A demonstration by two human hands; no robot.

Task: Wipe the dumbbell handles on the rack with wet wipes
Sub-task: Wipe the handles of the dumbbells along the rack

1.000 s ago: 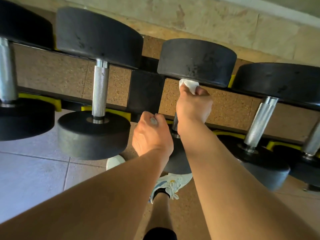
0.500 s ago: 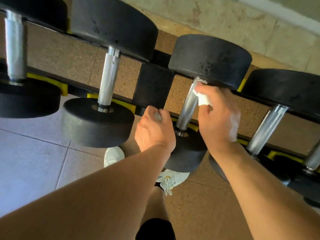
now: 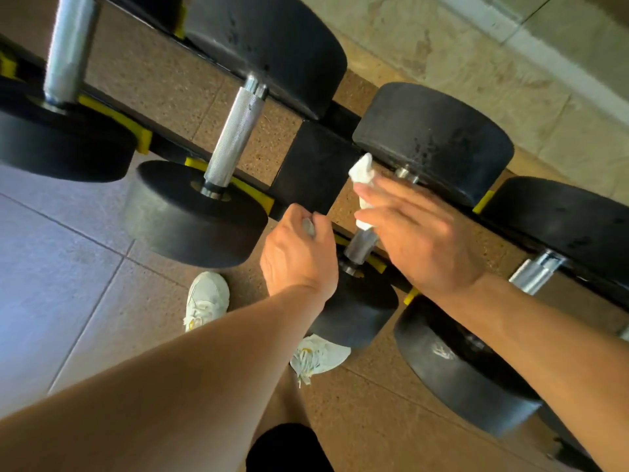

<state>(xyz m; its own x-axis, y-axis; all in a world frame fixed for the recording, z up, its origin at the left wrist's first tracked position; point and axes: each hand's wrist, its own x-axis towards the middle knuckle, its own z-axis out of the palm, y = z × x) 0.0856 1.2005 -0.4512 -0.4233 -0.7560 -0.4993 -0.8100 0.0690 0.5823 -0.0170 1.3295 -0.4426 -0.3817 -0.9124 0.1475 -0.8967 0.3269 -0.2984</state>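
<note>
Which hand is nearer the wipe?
Right. The right hand presses the wipe against the handle; the left hand is beside it, apart.

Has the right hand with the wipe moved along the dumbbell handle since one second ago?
Yes. The right hand left the far black weight and came down the handle toward the near end, its fingers now straighter over the wipe.

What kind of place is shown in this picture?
Most likely a gym's free-weight area. Black dumbbells with knurled metal handles lie in a row on a rack with yellow cradles, over speckled rubber-like flooring.
</note>
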